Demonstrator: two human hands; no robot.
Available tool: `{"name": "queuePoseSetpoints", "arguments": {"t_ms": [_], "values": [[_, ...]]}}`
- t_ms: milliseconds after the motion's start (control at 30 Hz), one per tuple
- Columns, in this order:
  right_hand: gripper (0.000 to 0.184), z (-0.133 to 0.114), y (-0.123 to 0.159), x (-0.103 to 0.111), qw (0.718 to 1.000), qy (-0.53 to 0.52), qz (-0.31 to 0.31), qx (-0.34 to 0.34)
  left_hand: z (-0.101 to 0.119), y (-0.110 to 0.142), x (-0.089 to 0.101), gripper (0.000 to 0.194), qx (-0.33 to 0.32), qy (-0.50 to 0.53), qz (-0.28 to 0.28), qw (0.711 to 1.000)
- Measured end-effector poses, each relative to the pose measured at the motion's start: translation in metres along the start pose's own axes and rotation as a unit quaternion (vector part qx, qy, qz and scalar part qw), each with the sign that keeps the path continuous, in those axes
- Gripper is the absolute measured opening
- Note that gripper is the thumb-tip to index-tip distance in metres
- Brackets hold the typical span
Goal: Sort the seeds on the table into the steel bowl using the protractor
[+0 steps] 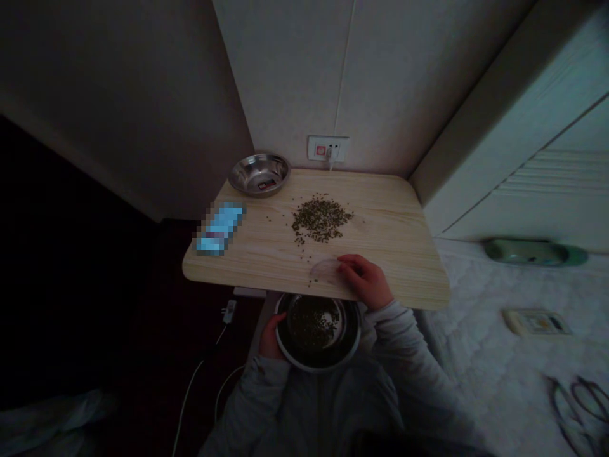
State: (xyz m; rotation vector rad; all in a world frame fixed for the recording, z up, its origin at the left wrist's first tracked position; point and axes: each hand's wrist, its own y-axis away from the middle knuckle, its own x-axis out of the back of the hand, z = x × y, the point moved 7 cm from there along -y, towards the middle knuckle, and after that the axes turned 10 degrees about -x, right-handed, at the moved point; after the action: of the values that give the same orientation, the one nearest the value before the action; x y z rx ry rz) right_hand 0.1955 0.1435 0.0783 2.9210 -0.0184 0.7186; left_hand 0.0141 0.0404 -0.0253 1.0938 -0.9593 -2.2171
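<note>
A heap of small dark green beans [321, 219] is spread over the wooden tabletop [390, 209], with a few strays near the front edge. My right hand [366, 280] rests at that edge, its thumb and fingers closed on a thin, translucent, rounded piece [324, 270] that lies almost flat on the wood. Just below the edge, my left hand [273, 336] grips the left side of a round metal bowl [318, 367]. More green beans [311, 324] lie inside this bowl. Most of my left fingers are hidden beneath it.
Another metal bowl [261, 176] with a dark label sits at the back left corner. A blurred-out phone-like object [221, 228] lies by the left edge. Behind is a wall socket [328, 148] with a plug. At right, a green case [535, 252] and glasses [578, 406] lie on the bed.
</note>
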Motion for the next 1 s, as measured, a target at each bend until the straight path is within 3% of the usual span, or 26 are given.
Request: {"name": "queuePoseSetpoints", "arguments": {"t_ms": [400, 600, 800, 1000], "values": [[0.024, 0.001, 0.001, -0.001, 1.000, 0.014, -0.022, -0.002, 0.000, -0.006, 0.010, 0.018, -0.005, -0.033, 0.046, 0.998], [0.024, 0.000, 0.001, -0.002, 0.999, 0.023, -0.027, 0.004, -0.003, -0.003, 0.002, 0.019, 0.031, -0.019, -0.003, 0.999], [0.022, -0.002, 0.003, -0.004, 0.998, 0.045, -0.038, 0.027, -0.005, -0.003, 0.002, 0.018, 0.041, -0.012, -0.013, 0.999], [0.021, -0.017, 0.007, -0.009, 0.985, 0.143, -0.044, 0.086, -0.005, -0.005, 0.001, 0.018, 0.033, 0.005, -0.020, 0.999]]}}
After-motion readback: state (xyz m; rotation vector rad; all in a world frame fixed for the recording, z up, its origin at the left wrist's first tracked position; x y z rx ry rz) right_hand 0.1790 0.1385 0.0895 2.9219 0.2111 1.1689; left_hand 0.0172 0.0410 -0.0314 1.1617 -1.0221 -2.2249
